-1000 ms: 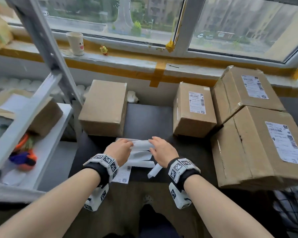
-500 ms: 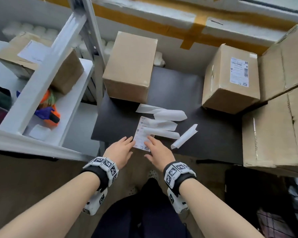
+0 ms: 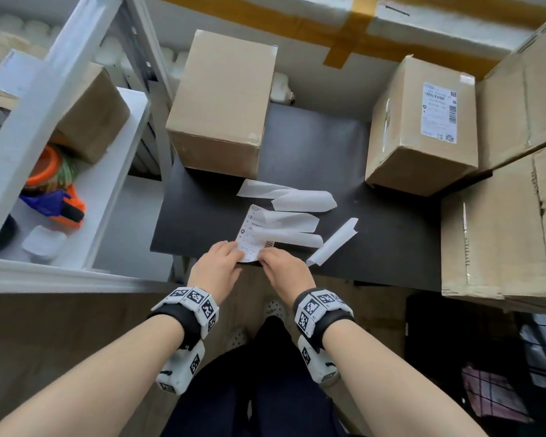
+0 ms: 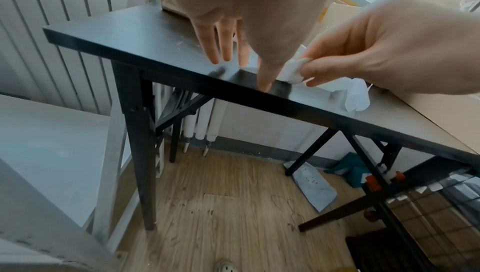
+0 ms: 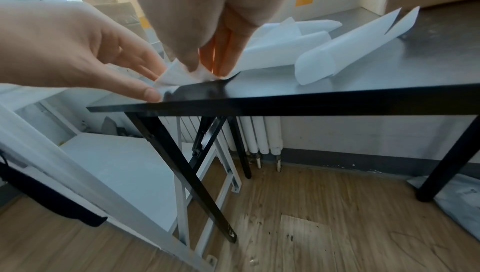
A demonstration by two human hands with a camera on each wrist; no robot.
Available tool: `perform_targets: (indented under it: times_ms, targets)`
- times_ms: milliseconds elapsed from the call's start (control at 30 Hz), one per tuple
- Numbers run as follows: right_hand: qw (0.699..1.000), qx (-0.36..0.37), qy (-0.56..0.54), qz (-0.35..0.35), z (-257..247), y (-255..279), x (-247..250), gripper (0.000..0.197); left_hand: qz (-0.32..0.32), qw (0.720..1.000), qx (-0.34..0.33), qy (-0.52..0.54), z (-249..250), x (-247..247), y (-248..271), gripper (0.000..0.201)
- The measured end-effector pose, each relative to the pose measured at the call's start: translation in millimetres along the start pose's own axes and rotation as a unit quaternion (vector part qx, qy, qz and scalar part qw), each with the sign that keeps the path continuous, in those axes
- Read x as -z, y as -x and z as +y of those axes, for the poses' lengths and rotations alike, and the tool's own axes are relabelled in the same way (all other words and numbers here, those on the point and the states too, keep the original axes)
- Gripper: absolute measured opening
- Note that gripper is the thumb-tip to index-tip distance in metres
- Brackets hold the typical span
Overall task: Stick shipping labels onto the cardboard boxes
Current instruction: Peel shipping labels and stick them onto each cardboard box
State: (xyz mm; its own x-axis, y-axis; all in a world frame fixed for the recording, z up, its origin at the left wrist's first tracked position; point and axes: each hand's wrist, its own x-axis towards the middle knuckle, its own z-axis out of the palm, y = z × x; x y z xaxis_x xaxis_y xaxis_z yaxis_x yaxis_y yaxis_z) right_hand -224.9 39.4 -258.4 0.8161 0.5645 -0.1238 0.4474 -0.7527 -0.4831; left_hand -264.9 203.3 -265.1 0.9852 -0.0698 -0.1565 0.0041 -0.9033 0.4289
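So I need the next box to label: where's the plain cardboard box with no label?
In the head view the unlabelled box stands at the table's far left, beside the white shelf, beyond the backing strips.

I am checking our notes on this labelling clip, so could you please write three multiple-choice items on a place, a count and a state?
1. Where does the printed white shipping label lie?
A. at the black table's near edge
B. on the shelf
C. on a box

2. How many curled white backing strips lie on the table?
A. one
B. four
C. seven

3. What is the right hand doing?
A. hanging idle
B. pinching the label's corner
C. gripping a box

Answers: 1 A, the head view shows it there; 2 B, four strips lie around the label; 3 B, the right wrist view shows thumb and fingers pinching the corner while the left hand presses it flat.
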Motion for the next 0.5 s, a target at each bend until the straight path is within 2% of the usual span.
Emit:
perform_targets:
  times_ms: [67,167,233,333,500]
  targets:
    - [1.0,-0.009,-0.011,-0.001,-0.2,-0.1,10.3,0.021,0.045,0.999,-0.006,0.003,3.4,3.9,-5.2,0.018]
    - [1.0,-0.013,-0.013,0.013,-0.7,-2.1,29.2,0.025,0.067,0.997,0.02,0.037,17.3,23.3,-15.7,0.003]
    - [1.0,-0.015,-0.008,0.005,-2.7,-8.1,45.7,0.027,0.057,0.998,0.028,0.03,28.3,37.5,-23.8,0.014]
    - [0.999,-0.047,-0.024,0.001,-3.4,-20.2,75.7,0.027,0.053,0.998,0.033,0.014,41.2,58.9,-39.6,0.02]
    - [0.98,-0.079,-0.161,0.088,3.2,-38.2,122.3,0.02,0.067,0.992,0.095,0.038,56.9,97.5,-71.0,0.019]
